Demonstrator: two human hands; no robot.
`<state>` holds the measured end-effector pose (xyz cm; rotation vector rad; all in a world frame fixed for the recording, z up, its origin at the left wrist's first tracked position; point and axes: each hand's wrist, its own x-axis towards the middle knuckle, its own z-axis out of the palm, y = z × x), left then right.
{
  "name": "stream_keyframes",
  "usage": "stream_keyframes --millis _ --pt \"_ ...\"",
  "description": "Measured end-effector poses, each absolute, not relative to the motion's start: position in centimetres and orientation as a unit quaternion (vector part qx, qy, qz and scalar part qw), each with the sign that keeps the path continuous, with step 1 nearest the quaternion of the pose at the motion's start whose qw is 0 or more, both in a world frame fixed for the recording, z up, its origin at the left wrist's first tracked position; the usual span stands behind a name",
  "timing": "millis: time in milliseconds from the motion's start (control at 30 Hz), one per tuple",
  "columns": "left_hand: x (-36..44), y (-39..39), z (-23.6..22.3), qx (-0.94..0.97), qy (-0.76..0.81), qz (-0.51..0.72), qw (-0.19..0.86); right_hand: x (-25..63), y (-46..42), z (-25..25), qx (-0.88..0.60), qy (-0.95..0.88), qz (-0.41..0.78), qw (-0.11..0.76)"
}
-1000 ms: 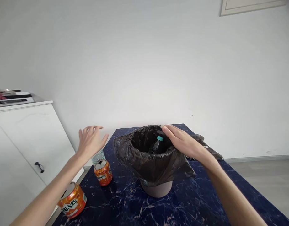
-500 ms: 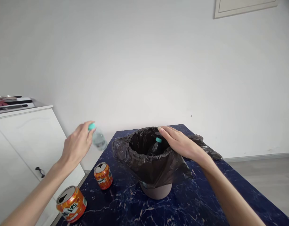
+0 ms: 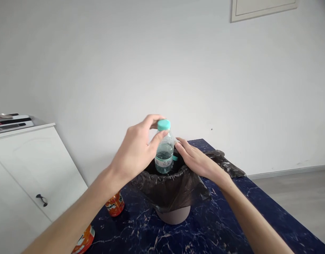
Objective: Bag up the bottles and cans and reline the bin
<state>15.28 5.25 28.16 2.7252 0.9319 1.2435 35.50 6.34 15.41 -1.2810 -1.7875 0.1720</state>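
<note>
My left hand pinches a small clear water bottle by its neck, just under the teal cap. The bottle is upright, its lower part inside the mouth of a bin lined with a black plastic bag. Below the bag shows the bin's pale base. On the right side of the bag's rim rests my right hand, fingers stretched out, the tips partly hidden. A second bottle's teal cap peeks from inside the bin, behind the held bottle.
Two orange soda cans, a farther can and a nearer can, stand left of the bin, partly behind my left arm. More black plastic lies to the right on the dark blue marbled table. A white cabinet stands at left.
My left hand has carried the bottle rightward from beside the table to over and into the bin's mouth. My right hand stays on the rim. The view has shifted slightly.
</note>
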Motion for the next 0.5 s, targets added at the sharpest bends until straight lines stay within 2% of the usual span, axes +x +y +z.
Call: stream_keyframes --millis 200,367,500 --pt "16.9 7.6 26.7 0.902 0.294 0.284 0.138 35.6 5.9 16.2 -0.5 -0.72 0.128 0.463" --pt "17.0 8.6 24.8 0.915 0.317 0.197 0.153 35.6 5.9 16.8 -0.514 -0.664 0.199 0.505" --pt "17.1 9.2 23.7 0.92 0.3 0.189 0.165 35.5 5.8 17.0 -0.497 -0.68 0.2 0.5"
